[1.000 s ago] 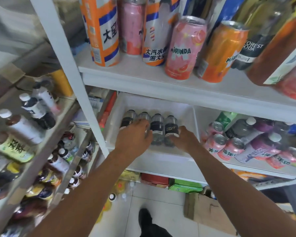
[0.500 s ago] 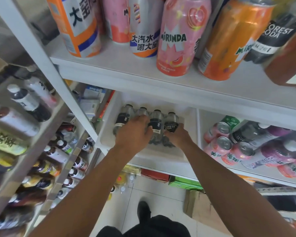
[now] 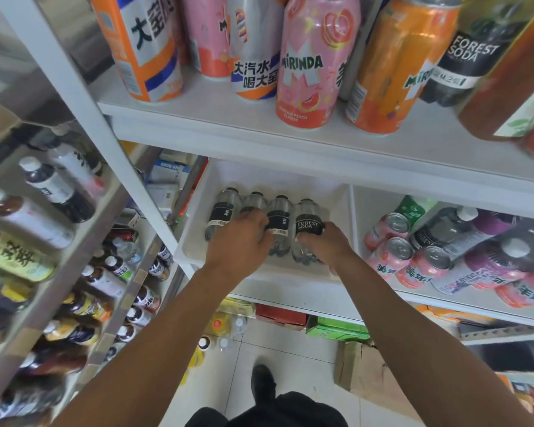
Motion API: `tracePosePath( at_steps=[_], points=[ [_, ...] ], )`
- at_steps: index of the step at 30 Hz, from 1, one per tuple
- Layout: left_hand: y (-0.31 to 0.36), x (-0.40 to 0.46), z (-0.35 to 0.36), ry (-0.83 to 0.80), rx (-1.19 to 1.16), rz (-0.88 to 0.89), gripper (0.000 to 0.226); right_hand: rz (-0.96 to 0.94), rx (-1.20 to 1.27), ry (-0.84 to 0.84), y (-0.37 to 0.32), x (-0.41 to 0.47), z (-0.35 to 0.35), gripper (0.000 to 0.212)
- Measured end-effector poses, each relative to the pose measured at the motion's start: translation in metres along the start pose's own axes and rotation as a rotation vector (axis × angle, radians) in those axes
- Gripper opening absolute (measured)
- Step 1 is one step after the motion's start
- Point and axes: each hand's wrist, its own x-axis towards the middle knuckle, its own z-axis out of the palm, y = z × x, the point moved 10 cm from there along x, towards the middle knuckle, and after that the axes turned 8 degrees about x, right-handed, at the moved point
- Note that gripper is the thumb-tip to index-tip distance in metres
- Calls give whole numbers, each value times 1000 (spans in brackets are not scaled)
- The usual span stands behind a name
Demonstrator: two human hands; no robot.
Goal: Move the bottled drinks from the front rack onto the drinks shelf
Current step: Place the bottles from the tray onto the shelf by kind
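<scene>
We see four soda bottles [image 3: 279,221] lined up in the shelf tray [image 3: 336,192], our left hand [image 3: 241,238] and right hand [image 3: 327,245] curled around them; many bottles remain on the rack [image 3: 74,266] left of our fingers.

Four bottles [image 3: 269,223] side by side in a tray [image 3: 336,192] at frame centre, cans [image 3: 309,63] on the shelf [image 3: 290,140] above, rack [image 3: 84,272] at left

soda bottles [image 3: 308,229]: clear, black labels, white lettering
shelf [image 3: 290,143]: white
peach can [image 3: 313,61]: pink, green lettering
orange can [image 3: 395,66]: orange
floor [image 3: 296,349]: pale tiles
</scene>
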Motion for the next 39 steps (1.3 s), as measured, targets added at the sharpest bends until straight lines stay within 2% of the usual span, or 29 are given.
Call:
tracePosePath(
  at_steps=[4, 9, 13, 16, 18, 20, 24, 27, 29, 33, 35, 39],
  points=[
    [-3, -13, -6, 12, -46, -17, 19, -120, 84, 3, -31, -30, -6, 47],
    [-13, -33, -21, 24, -161, -62, 22, -243, 136, -24, -62, -79, 7, 60],
    [-32, -54, -36, 42, -214, -112, 20, -308, 160, -79, -79, -122, 34, 49],
    [-51, -75, -46, 50, -291, -161, 25, -345, 151, -123, -87, -158, 57, 52],
    [-68, -90, -49, 35, -418, -226, 33, -374, 152, -162, -91, -181, 74, 55],
    [-86, -107, -50, 6, -577, -287, 37, -409, 149, -206, -95, -206, 90, 48],
    [-110, -146, -55, -49, -947, -371, 35, -492, 102, -253, -99, -254, 122, 52],
    [-123, -180, -78, 37, -1090, -354, 21, -552, 83, -282, -102, -288, 145, 66],
    [-132, -204, -98, 132, -1119, -335, 17, -607, 80, -309, -107, -314, 159, 65],
    [-148, -254, -145, 310, -1067, -309, 33, -697, 63, -387, -119, -363, 181, 67],
    [-151, -282, -167, 392, -1023, -306, 45, -743, 55, -440, -126, -388, 192, 61],
    [-159, -345, -201, 540, -1024, -318, 36, -824, 95, -597, -136, -443, 209, 59]
  ],
)
